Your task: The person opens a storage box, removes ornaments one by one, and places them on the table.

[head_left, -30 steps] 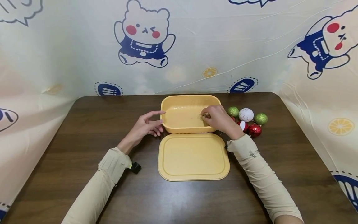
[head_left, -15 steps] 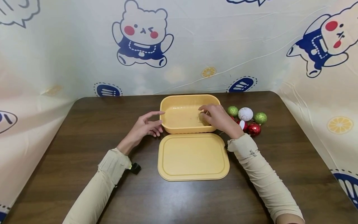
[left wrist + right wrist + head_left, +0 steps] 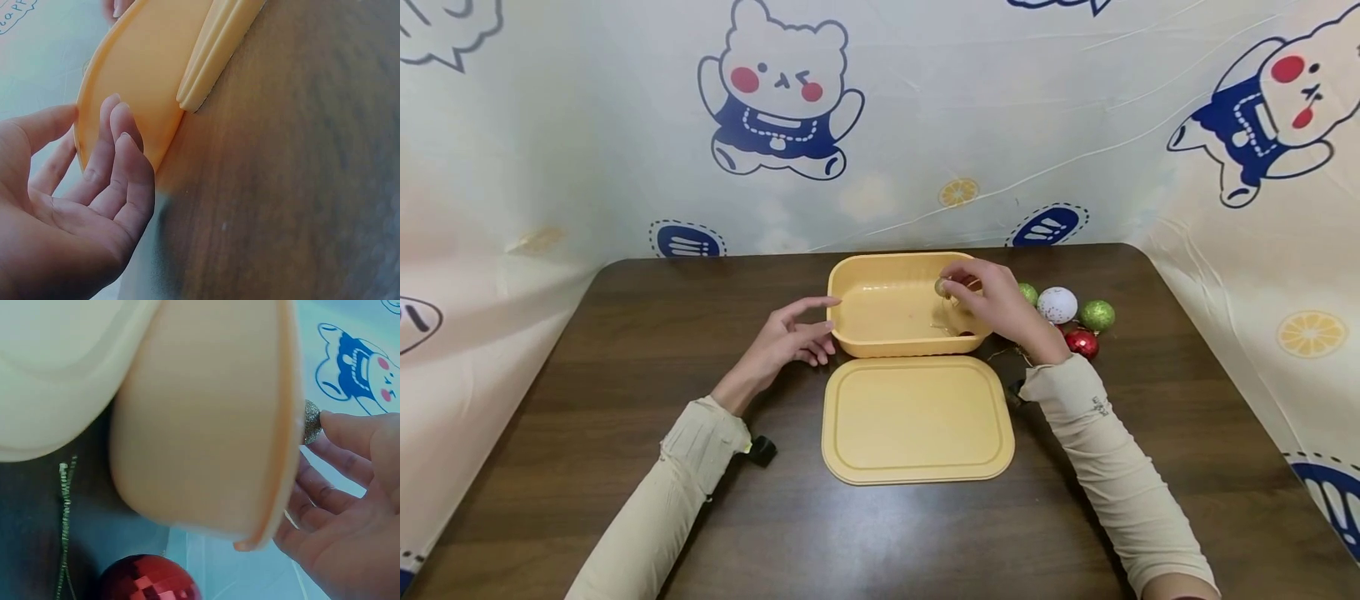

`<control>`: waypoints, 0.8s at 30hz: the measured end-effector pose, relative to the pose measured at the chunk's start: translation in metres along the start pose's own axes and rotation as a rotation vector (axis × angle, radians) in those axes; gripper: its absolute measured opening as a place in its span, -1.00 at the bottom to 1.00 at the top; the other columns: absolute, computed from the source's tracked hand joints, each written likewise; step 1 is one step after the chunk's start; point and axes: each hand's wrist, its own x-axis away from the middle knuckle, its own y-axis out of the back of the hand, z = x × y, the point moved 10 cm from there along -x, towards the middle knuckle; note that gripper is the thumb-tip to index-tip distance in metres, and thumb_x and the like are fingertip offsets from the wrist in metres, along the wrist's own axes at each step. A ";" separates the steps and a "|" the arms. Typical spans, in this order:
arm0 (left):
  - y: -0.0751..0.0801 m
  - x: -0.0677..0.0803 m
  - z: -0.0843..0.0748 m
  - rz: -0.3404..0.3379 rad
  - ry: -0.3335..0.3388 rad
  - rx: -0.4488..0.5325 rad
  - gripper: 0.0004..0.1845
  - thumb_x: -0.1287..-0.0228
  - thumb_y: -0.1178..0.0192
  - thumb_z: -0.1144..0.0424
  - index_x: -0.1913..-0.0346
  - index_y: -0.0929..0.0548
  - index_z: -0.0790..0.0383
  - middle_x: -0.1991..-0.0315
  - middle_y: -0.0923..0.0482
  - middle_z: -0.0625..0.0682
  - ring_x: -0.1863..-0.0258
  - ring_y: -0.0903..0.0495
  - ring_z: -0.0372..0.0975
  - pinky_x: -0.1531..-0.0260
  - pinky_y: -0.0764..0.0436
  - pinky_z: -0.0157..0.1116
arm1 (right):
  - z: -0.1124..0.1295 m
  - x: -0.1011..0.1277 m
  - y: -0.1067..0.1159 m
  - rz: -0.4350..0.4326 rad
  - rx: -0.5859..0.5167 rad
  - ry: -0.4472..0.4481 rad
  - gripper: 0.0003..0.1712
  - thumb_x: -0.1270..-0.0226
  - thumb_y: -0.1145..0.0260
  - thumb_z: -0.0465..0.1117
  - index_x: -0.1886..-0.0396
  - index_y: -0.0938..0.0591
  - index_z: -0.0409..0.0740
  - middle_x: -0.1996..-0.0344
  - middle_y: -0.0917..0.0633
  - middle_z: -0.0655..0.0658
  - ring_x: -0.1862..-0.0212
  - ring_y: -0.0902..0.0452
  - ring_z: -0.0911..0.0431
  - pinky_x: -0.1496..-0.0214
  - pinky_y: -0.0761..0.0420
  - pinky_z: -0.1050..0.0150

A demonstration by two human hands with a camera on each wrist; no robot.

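A yellow plastic box (image 3: 880, 348), uncovered, stands near the table's back edge. My right hand (image 3: 996, 296) is over its right end, pinching a small gold glitter ball (image 3: 942, 287) between thumb and fingers. In the right wrist view, the glitter ball (image 3: 312, 422) shows just past the box rim, against the thumb tip. My left hand (image 3: 786, 333) touches the box's left rim with its thumb and index finger, the other fingers loosely bent. A small dark reddish spot and a thin gold strand lie inside the box by the right hand; their kind cannot be made out.
The box's yellow lid (image 3: 917, 421) lies flat in front of it. To the right sit several Christmas baubles: a speckled white ball (image 3: 1057, 305), a green glitter ball (image 3: 1097, 315) and a red faceted bauble (image 3: 150, 581) among them. A patterned cloth (image 3: 910, 108) hangs behind the table.
My right hand has risen from the box floor and shifted slightly right, the gold ball now raised in its fingertips. My left hand stays at the rim.
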 end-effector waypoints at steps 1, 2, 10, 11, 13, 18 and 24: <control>0.000 0.000 0.000 0.000 0.001 0.001 -0.42 -0.40 -0.26 0.12 -0.41 -0.40 0.17 0.42 -0.68 0.22 0.51 -0.65 -0.13 0.47 -0.70 -0.21 | 0.001 0.000 0.002 -0.006 -0.004 0.000 -0.77 -0.47 -0.26 -0.21 0.01 -0.66 -0.23 0.20 -0.72 -0.14 0.13 -0.63 0.01 -0.03 -0.64 0.01; 0.000 0.000 0.001 -0.001 0.002 0.003 -0.42 -0.40 -0.26 0.12 -0.41 -0.41 0.17 0.43 -0.68 0.22 0.51 -0.65 -0.13 0.47 -0.70 -0.21 | 0.002 0.001 0.004 -0.014 -0.008 0.000 -0.76 -0.47 -0.27 -0.20 0.00 -0.66 -0.23 0.20 -0.73 -0.14 0.14 -0.64 0.02 -0.03 -0.65 0.01; 0.000 0.000 0.000 -0.001 -0.002 0.007 -0.42 -0.40 -0.26 0.13 -0.41 -0.41 0.17 0.43 -0.68 0.21 0.52 -0.65 -0.13 0.47 -0.70 -0.21 | 0.008 0.003 0.017 -0.066 -0.036 -0.005 -0.78 -0.41 -0.34 -0.22 0.04 -0.69 -0.22 0.17 -0.74 -0.15 0.19 -0.66 0.02 0.00 -0.66 0.01; 0.000 0.000 0.000 0.000 -0.003 0.006 -0.42 -0.40 -0.26 0.13 -0.41 -0.41 0.17 0.43 -0.68 0.21 0.52 -0.65 -0.13 0.47 -0.70 -0.21 | 0.008 0.003 0.017 -0.069 -0.041 -0.010 -0.78 -0.40 -0.35 -0.22 0.05 -0.69 -0.21 0.18 -0.75 -0.14 0.20 -0.67 0.03 0.00 -0.66 0.02; 0.000 0.000 0.000 0.002 -0.004 0.006 -0.42 -0.41 -0.26 0.13 -0.41 -0.41 0.17 0.43 -0.68 0.22 0.52 -0.65 -0.12 0.47 -0.70 -0.20 | 0.008 0.003 0.018 -0.072 -0.054 -0.016 -0.79 -0.39 -0.36 -0.22 0.06 -0.69 -0.21 0.17 -0.75 -0.13 0.20 -0.67 0.04 0.00 -0.67 0.03; 0.000 0.000 0.000 0.005 -0.005 0.004 -0.42 -0.40 -0.26 0.12 -0.41 -0.41 0.17 0.43 -0.68 0.22 0.52 -0.65 -0.12 0.47 -0.70 -0.19 | 0.007 0.003 0.019 -0.075 -0.063 -0.033 -0.79 -0.37 -0.37 -0.23 0.05 -0.68 -0.21 0.15 -0.75 -0.14 0.18 -0.70 0.03 0.03 -0.68 0.06; 0.000 0.000 0.001 0.007 -0.006 0.003 -0.42 -0.41 -0.26 0.12 -0.41 -0.41 0.18 0.43 -0.68 0.22 0.51 -0.65 -0.13 0.46 -0.70 -0.19 | 0.006 0.004 0.020 -0.079 -0.067 -0.056 -0.75 -0.38 -0.37 -0.22 0.02 -0.66 -0.22 0.12 -0.74 -0.15 0.16 -0.71 0.01 0.02 -0.69 0.05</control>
